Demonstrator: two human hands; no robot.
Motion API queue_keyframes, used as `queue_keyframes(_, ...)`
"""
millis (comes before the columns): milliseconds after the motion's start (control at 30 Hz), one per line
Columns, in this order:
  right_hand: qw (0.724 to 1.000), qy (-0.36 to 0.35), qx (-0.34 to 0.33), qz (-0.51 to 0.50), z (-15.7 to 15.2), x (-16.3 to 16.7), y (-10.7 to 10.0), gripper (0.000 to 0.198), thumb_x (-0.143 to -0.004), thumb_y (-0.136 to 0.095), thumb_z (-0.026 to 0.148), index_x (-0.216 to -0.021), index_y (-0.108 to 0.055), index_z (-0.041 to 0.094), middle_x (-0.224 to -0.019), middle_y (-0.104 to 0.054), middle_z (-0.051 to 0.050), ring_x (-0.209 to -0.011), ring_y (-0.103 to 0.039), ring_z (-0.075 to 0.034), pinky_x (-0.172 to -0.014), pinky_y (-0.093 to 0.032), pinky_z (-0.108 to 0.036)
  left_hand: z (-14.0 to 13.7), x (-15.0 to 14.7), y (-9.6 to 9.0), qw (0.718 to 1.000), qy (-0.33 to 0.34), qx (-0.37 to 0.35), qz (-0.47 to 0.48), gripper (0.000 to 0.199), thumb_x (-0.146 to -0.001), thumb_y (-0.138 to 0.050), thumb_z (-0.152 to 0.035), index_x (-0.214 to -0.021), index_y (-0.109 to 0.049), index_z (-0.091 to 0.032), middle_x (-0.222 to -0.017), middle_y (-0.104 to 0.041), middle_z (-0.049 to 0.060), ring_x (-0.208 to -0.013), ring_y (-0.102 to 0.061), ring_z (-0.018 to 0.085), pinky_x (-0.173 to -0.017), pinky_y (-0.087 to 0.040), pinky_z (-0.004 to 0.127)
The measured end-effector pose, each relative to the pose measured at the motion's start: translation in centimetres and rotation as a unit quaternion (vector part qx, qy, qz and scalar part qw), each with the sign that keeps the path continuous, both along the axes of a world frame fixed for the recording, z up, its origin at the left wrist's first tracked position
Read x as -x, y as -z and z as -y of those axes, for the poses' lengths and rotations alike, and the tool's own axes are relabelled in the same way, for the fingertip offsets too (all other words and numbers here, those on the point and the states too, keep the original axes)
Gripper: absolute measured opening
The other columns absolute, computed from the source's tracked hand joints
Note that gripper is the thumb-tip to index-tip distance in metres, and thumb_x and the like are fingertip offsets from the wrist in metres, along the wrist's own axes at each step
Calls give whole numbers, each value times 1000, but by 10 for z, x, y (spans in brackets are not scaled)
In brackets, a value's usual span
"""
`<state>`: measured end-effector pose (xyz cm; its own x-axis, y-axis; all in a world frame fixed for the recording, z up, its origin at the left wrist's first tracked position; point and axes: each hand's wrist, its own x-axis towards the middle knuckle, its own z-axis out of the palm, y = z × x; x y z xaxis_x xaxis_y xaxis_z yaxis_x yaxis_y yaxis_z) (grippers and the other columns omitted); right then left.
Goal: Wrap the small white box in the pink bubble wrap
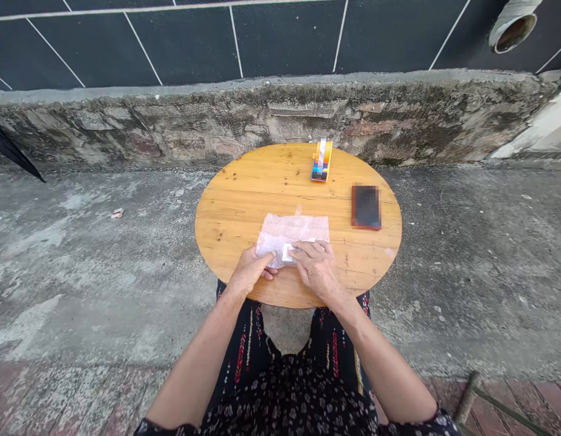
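A sheet of bubble wrap (293, 224) lies spread on the round wooden table (244, 194), close to its near edge. On the sheet's near half rests a small flat white square thing (286, 253), partly hidden; its kind I cannot make out. My left hand (253, 267) pinches the sheet's near left edge, thumb on top and fingers beneath. My right hand (317, 266) lies over the white thing with its fingers stretched out, touching its top and covering its right side. A short strip of clear tape (299, 209) shows at the sheet's far edge.
A yellow and blue tape dispenser (322, 162) stands at the table's far side. Toward the right lies a dark, blurred rectangular thing with a reddish edge (366, 207). Beyond the table runs a low stone wall base (193, 124). My knees are under the near edge.
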<state>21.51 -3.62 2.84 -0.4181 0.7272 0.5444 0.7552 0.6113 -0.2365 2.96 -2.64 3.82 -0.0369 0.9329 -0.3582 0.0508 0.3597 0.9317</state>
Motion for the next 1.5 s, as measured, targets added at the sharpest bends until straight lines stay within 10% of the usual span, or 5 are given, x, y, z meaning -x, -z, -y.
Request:
queue_keyframes(1000, 1000, -4, -1, -9, -1, 0, 0, 21, -93, -52, 15, -103, -68, 22, -119, -69, -4, -104, -61, -21, -98, -35, -43, -9, -1, -7, 988, 48, -51, -136, 21, -69, -63, -36, -68, -56, -16, -43, -44, -7, -36, -37, 7, -37, -25, 20)
queue_keyframes(1233, 1000, -1, -3, -9, 0, 0, 0, 19, -92, -54, 15, -103, -68, 22, -119, -69, -4, -105, -61, -21, -99, -35, -43, -9, 3, -1, 985, 56, -66, -149, 29, -71, -65, -41, -80, -59, -14, -52, -53, -4, -40, -44, 8, -37, -32, 20)
queue_keyframes(1500, 1000, -1, -8, -4, -1, 0, 1, 21, -92, -53, 14, -104, -68, 22, -119, -69, -4, -103, -61, -20, -96, -36, -42, 5, 20, -4, 979, 73, -155, -115, 64, -79, -65, -37, -137, -47, -20, -108, -65, 6, -59, -57, 9, -52, -51, 21)
